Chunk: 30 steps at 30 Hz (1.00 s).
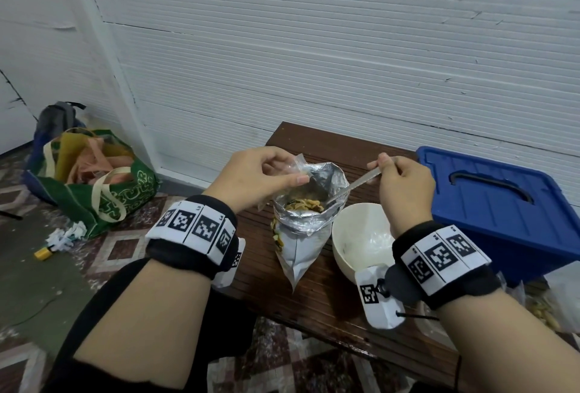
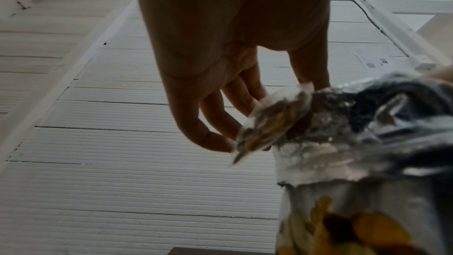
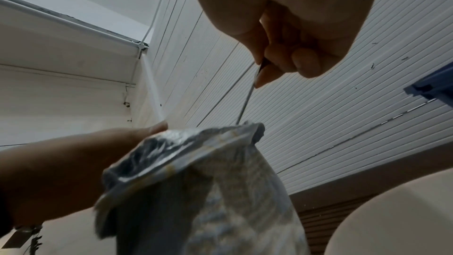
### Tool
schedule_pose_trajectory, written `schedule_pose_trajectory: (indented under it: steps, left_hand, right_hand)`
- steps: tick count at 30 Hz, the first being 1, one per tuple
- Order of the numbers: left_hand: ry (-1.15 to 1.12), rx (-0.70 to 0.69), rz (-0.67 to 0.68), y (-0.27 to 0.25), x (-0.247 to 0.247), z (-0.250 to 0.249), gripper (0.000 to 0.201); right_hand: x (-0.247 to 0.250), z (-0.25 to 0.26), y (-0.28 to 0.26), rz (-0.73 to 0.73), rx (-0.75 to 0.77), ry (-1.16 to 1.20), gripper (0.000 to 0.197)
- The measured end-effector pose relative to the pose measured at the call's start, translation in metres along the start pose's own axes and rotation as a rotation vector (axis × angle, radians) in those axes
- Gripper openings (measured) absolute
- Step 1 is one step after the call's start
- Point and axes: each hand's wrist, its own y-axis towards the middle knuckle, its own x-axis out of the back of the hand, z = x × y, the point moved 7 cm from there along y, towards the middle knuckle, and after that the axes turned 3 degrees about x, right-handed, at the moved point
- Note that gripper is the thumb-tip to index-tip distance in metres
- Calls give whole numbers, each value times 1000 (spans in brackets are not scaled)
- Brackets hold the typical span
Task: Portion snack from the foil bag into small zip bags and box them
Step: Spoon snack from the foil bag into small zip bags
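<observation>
An open silver foil bag (image 1: pixel 298 245) stands on the brown wooden table (image 1: pixel 314 292), with yellow snack (image 1: pixel 306 204) showing inside. My left hand (image 1: pixel 293 171) pinches a small clear zip bag (image 1: pixel 298 165) at the foil bag's left rim. The left wrist view shows that zip bag (image 2: pixel 269 121) between my fingertips (image 2: pixel 215 143), close against the foil bag (image 2: pixel 367 143). My right hand (image 1: pixel 381 169) grips a metal spoon (image 1: pixel 357 184) by its handle. The spoon's bowl is hidden inside the foil bag. In the right wrist view the spoon (image 3: pixel 245 104) runs down into the foil bag (image 3: pixel 208 181).
A white bowl (image 1: pixel 345 235) stands right of the foil bag. A blue lidded box (image 1: pixel 502 204) fills the table's right side. Filled clear bags (image 1: pixel 539 301) lie at the right edge. On the floor to the left sit a green tote (image 1: pixel 94 198) and a backpack (image 1: pixel 56 119).
</observation>
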Motion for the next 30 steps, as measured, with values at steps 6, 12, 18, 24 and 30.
schedule_pose_trajectory:
  steps: [6, 12, 18, 24, 30]
  left_hand:
    - [18, -3, 2, 0, 4, 0, 38]
    - [52, -21, 55, -2, -1, -6, 35]
    - [119, -33, 81, -1, -9, -6, 46]
    - [135, -54, 66, 1, -15, -7, 51]
    - [101, -55, 45, 1, -16, -7, 53]
  right_hand:
    - [20, 8, 16, -70, -22, 2, 32]
    - [37, 22, 32, -135, -15, 39, 32]
    - [30, 33, 34, -91, 3, 35, 31]
    - [17, 35, 30, -43, 26, 14, 30]
    - [10, 32, 30, -29, 14, 11, 34]
